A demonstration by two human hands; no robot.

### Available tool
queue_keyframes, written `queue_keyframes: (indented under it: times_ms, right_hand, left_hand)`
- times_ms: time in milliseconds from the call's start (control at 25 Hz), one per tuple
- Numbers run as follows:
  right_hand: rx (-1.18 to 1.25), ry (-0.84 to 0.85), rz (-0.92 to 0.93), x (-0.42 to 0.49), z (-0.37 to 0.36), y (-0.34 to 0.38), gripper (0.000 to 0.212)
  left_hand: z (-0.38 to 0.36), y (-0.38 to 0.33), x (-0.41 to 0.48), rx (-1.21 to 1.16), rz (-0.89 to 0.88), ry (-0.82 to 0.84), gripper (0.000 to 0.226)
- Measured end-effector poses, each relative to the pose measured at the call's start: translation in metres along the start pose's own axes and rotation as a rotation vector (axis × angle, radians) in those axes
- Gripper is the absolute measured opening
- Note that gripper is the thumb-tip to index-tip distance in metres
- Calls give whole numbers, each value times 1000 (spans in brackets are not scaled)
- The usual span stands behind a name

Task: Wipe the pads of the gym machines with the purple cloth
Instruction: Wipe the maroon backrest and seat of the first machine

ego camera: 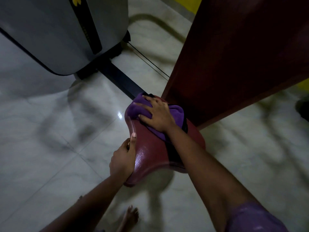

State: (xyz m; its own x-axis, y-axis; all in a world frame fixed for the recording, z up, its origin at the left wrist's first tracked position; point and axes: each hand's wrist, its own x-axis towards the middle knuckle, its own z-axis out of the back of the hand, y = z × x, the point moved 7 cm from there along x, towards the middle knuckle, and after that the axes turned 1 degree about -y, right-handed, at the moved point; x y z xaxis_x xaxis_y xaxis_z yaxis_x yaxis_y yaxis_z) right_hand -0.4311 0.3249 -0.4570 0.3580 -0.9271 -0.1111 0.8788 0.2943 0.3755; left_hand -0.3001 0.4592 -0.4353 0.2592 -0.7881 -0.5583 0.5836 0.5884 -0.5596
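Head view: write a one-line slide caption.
Right hand presses the purple cloth on a maroon seat pad while left hand grips its edge.

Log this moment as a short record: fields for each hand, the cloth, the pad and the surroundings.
activity: wiping a seat pad
pad: maroon, glossy, next to a taller maroon back pad
purple cloth: bunched on the seat pad's far end
right hand: presses down on the cloth, fingers spread
left hand: grips the seat pad's near left edge, thumb on top
surroundings: grey machine housing at upper left; pale tiled floor; a bare foot at the bottom
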Motion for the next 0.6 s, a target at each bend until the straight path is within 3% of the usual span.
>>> queue_keyframes:
  times_ms: [120, 240, 360, 480, 600]
  right_hand:
    - [-26, -60, -113, -12, 4, -21, 66]
    - [-21, -161, -333, -54, 15, -68, 67]
    - [16, -239, -569, -116, 8, -72, 70]
    - [-42, -211, -583, -139, -3, -44, 67]
    - [15, -141, -653, -113, 6, -75, 59]
  left_hand:
    - [-8, -6, 5, 93, -21, 134, 71]
    - [-19, -13, 15, 26, 71, 236, 103]
    - [-20, -23, 15, 114, 90, 106, 103]
    - [-18, -30, 12, 237, 21, -4, 96]
    - [-19, -30, 14, 268, -5, -26, 92]
